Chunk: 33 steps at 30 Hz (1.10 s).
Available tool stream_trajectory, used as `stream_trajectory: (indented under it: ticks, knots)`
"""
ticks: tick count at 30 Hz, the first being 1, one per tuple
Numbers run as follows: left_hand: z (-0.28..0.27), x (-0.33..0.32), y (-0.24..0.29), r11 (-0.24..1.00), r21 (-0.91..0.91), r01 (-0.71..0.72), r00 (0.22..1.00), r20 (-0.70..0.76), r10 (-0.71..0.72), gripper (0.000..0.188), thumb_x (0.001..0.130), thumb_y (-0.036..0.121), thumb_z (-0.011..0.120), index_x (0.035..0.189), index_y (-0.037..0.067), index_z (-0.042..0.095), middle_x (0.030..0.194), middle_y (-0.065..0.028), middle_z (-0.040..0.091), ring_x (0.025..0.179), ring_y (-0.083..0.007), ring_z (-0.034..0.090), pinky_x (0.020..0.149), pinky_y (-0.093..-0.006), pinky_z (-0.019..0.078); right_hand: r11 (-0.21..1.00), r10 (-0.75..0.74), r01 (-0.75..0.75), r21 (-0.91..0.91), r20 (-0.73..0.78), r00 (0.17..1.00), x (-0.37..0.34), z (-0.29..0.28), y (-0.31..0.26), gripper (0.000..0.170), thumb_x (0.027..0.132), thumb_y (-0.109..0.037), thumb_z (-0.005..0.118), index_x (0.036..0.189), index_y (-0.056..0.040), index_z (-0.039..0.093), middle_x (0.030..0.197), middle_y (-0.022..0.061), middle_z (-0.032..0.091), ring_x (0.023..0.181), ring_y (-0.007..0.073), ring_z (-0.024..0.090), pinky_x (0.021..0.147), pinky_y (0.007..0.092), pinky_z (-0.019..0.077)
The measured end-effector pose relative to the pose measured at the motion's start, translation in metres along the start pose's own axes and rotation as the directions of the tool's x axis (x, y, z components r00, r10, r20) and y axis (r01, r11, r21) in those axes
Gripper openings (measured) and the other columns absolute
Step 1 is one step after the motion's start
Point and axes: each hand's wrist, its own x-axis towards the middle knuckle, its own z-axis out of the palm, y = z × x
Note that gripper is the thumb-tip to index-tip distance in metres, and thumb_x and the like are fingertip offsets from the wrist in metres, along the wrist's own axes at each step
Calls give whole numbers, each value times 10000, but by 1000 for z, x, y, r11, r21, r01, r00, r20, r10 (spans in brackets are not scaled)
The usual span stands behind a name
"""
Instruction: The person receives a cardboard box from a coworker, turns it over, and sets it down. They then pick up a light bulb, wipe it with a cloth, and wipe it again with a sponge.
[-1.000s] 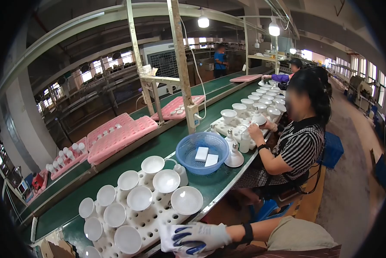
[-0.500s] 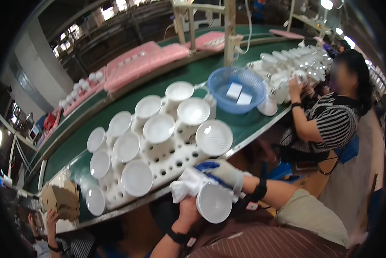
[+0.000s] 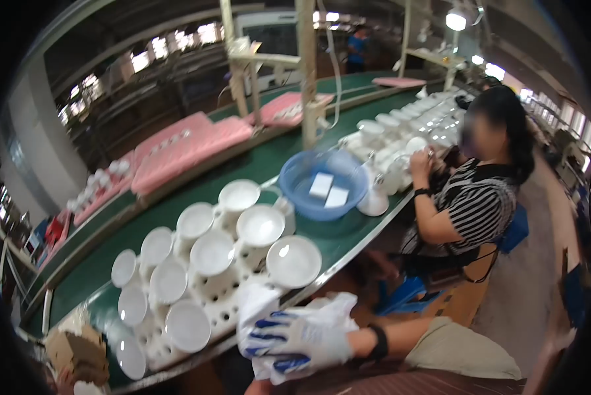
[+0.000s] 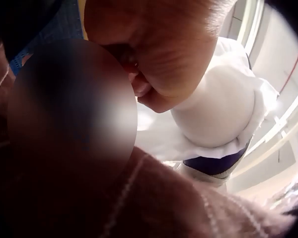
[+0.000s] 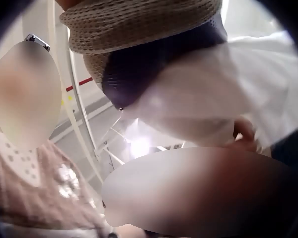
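Note:
My bare left hand (image 4: 164, 49) grips a white bowl-shaped lamp (image 4: 216, 114) by its narrow end, fingers curled round it. In the head view only a sliver of this hand shows at the bottom edge, and the lamp is hidden. My right hand (image 3: 299, 342), in a white glove with blue finger patches, holds a white cloth (image 3: 259, 306) wrapped over the lamp's wide part. From the right wrist, the glove (image 5: 154, 64) is seen pressing the cloth (image 5: 268, 74) round it. Just beyond stands a white holed tray (image 3: 226, 319) bearing several similar lamps (image 3: 294, 262).
A blue basket (image 3: 325, 184) with two white blocks stands on the green conveyor (image 3: 348, 237). At right, a seated person (image 3: 467, 210) handles lamps. Pink trays (image 3: 190, 155) line the far side. Cardboard (image 3: 78, 355) lies at lower left, and a metal edge (image 3: 328, 276) borders the belt.
Half a second ago the lamp's round face showed between both hands; now cloth and glove cover it in the head view. The head view has swung about, shifting the whole scene.

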Motion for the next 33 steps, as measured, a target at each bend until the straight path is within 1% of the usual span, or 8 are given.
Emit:
stream_trajectory:
  ticks: [8,18,20,21,26,28,31,33]
  knots:
    - [-20,-7,15,832,553,-40,972,213,-95,553,721,182,710,1200,4,499,1221,-185,516,1136,-324,485,974,-413,368,765,440,-436,475,110,891,0,46,38,405,922,-296,482,1234,-39,506,1161,185,570,1086,335,526,921,380,409]
    - [-14,19,44,680,694,-236,923,379,-67,513,743,192,676,1186,0,503,1177,-183,534,1115,-313,494,963,-397,371,853,146,-113,509,-25,989,-5,50,24,501,869,-275,581,1297,-47,456,1275,171,495,1142,297,499,965,355,394]
    - [-7,24,50,662,695,-281,907,417,-53,507,751,200,668,1190,7,502,1171,-175,537,1109,-304,499,959,-389,376,439,238,-106,892,-2,971,-8,63,28,458,873,-222,587,1284,-53,473,1258,136,519,1122,250,519,957,334,406]
    - [-4,27,52,653,695,-302,899,436,-48,504,756,204,664,1192,11,502,1168,-170,539,1106,-299,501,956,-385,378,526,288,-146,838,-14,958,-9,69,35,440,868,-197,602,1270,-57,493,1222,98,555,1086,193,540,936,314,424]
    - [-23,-17,83,559,789,-256,909,392,-138,490,777,224,644,1203,29,500,1154,-150,547,1090,-276,511,944,-367,390,630,666,-560,538,-1,746,-8,43,40,324,859,-238,606,1132,-63,615,1086,131,620,949,175,583,864,302,454]
    - [-50,-74,116,469,873,-135,927,279,-252,484,786,232,636,1207,36,499,1148,-142,550,1084,-266,515,940,-359,394,392,801,-704,592,157,578,-2,8,32,325,848,-203,598,1128,-38,605,1016,118,631,869,135,585,797,280,479]
    - [-54,-110,143,370,928,-44,941,163,-297,476,799,244,625,1213,46,497,1140,-130,555,1074,-252,522,932,-348,401,-30,833,-113,993,88,547,-21,18,52,307,821,-61,588,1116,24,592,1008,51,632,860,93,581,773,244,477]
    - [-51,-115,151,330,943,-28,948,130,-290,471,807,252,617,1217,53,497,1134,-122,558,1068,-243,526,928,-340,406,120,829,-152,981,-15,559,-31,14,62,331,820,-52,575,1140,30,573,1017,54,625,877,119,590,791,243,473]
